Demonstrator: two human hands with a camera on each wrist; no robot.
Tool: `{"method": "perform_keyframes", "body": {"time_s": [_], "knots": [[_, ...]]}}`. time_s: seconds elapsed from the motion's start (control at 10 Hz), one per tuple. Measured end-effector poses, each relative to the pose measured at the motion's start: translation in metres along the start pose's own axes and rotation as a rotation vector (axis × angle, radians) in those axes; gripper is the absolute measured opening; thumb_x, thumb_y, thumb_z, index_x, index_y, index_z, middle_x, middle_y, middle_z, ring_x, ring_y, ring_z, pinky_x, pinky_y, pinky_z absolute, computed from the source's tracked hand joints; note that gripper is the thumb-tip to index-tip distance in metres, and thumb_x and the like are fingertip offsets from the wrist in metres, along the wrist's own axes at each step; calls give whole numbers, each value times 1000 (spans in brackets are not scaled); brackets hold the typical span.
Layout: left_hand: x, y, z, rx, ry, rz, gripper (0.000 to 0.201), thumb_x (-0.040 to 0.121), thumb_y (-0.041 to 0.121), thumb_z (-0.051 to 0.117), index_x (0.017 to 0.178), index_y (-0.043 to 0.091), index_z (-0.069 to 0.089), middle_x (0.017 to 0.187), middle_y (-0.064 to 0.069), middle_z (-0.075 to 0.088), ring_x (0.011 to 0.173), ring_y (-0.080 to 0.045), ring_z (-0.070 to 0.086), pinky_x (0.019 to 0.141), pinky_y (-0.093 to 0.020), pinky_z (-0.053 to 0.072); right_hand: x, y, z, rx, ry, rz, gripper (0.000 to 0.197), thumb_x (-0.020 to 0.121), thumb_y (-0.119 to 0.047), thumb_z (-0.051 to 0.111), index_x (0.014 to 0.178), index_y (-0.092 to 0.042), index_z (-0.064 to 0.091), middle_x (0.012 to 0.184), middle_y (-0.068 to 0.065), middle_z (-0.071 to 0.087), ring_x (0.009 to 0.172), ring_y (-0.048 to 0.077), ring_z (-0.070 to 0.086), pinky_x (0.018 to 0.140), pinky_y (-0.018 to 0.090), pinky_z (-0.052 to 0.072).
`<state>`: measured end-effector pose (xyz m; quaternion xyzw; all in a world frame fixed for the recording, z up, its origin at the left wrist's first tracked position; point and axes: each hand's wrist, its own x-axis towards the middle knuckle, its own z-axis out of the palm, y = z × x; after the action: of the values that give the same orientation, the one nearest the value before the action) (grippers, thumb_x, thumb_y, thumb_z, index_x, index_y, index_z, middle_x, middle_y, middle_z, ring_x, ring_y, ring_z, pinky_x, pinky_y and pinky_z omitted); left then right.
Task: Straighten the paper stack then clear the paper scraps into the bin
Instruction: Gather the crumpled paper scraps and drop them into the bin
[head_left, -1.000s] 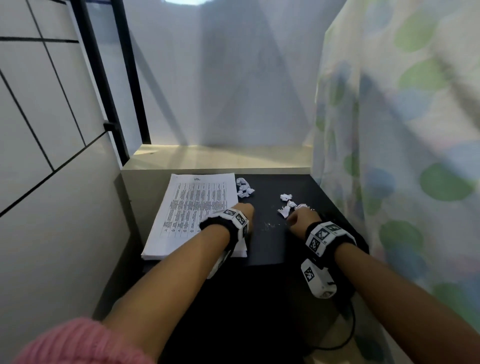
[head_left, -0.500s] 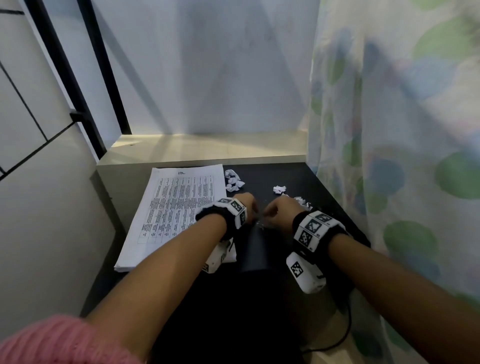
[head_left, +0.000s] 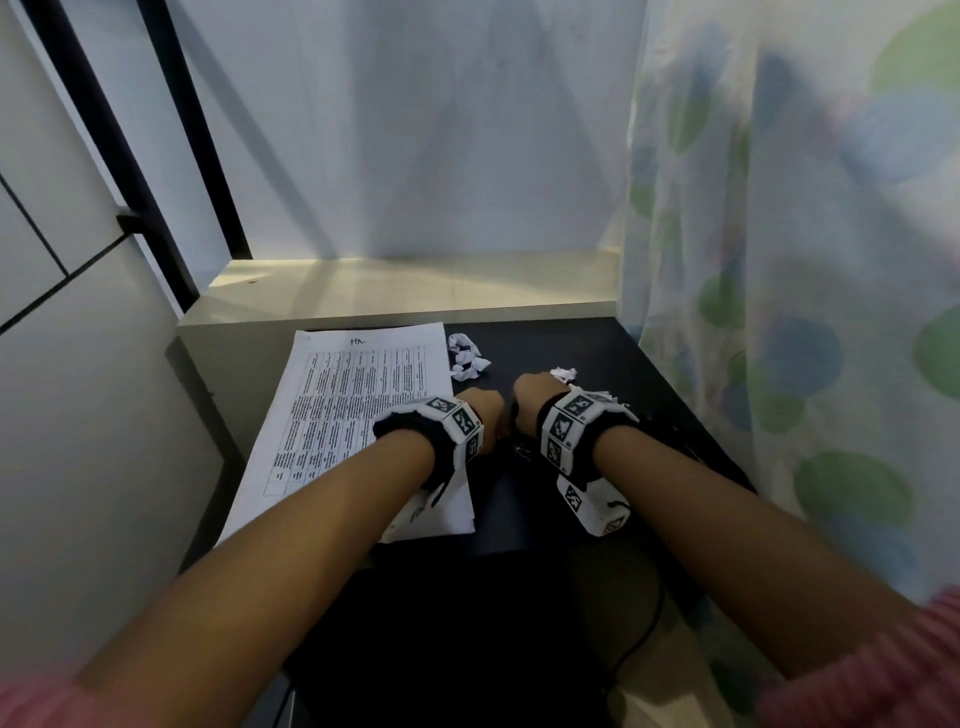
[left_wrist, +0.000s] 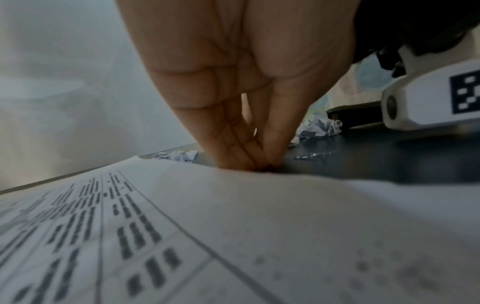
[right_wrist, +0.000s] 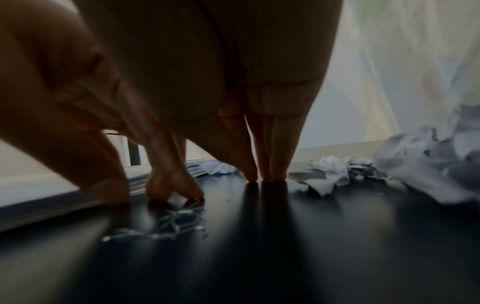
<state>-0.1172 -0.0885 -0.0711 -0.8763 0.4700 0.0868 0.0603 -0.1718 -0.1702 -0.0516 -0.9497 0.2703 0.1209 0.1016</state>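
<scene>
**A:** My left grip (head_left: 480, 408) first: fingers straight and pressed together, tips down at the right edge of the paper stack (head_left: 358, 410), clamped on nothing. My right grip (head_left: 535, 397) has three fingers straight with tips on the black bench (head_left: 613, 353). Its thumb and forefinger meet over a small glinting tangle (right_wrist: 176, 222), but I can't tell whether they have pinched anything.

**B:** Which way do the scraps lie from you?

**A:** All beyond my fingertips. Left to right: the stack lies with its long axis running away from me, its far end near the ledge. One crumpled scrap cluster (head_left: 467, 356) sits just off its far right corner, nearer my left grip. Another cluster (head_left: 563, 373) lies just past and right of my right grip, nearer that one, I judge.

**B:** What's hidden?

**A:** The bin is in none of the views. My wrists cover my fingertips from above, and my left forearm covers the stack's near right corner. The tangle is too blurred to name.
</scene>
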Motion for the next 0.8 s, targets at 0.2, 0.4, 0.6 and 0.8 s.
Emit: {"method": "perform_keyframes", "body": {"time_s": [0.2, 0.4, 0.6, 0.8], "knots": [[-4, -4, 1, -73, -7, -19, 31, 92, 11, 51, 121, 6, 63, 126, -11, 62, 118, -24, 58, 94, -27, 46, -31, 13, 13, -31, 0, -106, 30, 89, -13, 53, 115, -5, 64, 121, 16, 64, 113, 33, 59, 93, 34, 48], [-14, 8, -4, -122, -94, 3, 34, 85, 19, 64, 116, 8, 67, 120, -11, 67, 110, -27, 64, 88, -28, 50, -50, 39, 1, 203, 91, -102, 32, 83, -3, 59, 111, -14, 69, 117, 3, 69, 110, 18, 63, 91, 18, 44], [-5, 24, -3, -212, -114, -28, 35, 86, 16, 64, 119, 5, 65, 124, -13, 65, 114, -29, 63, 92, -30, 49, -47, 30, 15, 46, 57, -27, 24, 84, -18, 63, 104, -9, 70, 115, 9, 67, 112, 27, 61, 90, 29, 48], [-2, 8, 2, -304, 33, -62, 39, 83, 17, 64, 121, 9, 55, 125, -13, 61, 113, -29, 60, 94, -31, 47, -37, 28, 6, 147, 69, -75, 18, 78, -13, 70, 95, -10, 74, 104, 9, 73, 101, 24, 67, 91, 27, 51]]}}
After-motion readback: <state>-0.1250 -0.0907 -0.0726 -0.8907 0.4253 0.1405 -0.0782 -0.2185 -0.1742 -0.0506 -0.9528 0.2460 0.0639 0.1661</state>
